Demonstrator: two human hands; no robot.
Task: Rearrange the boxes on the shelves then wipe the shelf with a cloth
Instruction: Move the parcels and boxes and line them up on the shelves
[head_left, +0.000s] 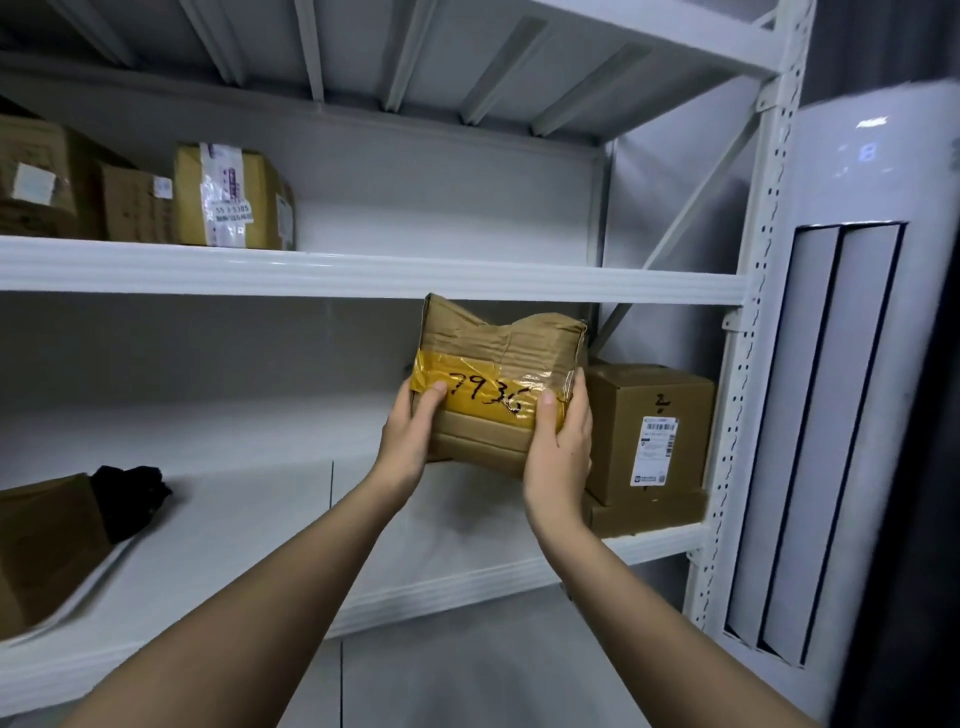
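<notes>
At the far left of the lower shelf (234, 525) a brown box (41, 551) is cut by the frame edge, and a black cloth (130, 493) lies against its upper right corner. The folds of the cloth are too dark to make out. From the cloth to the middle, the shelf surface is bare and white.

The left hand (410, 436) grasps the left side of a crumpled box (498, 364), with the thumb on the yellow tape where "7936" is written. The right hand (558, 447) grasps the right side, thumb also on the tape and fingers curled around the far edge. Both hands hold this box in the air above the lower shelf, its top just under the front edge of the upper shelf (363, 273).

Just right of it, a labelled box (649, 431) stands on a flat box (649, 514), close to the shelf post (743, 364). On the upper shelf, three boxes (228, 197) stand at the left; the leftmost one is cut off and blurred.
</notes>
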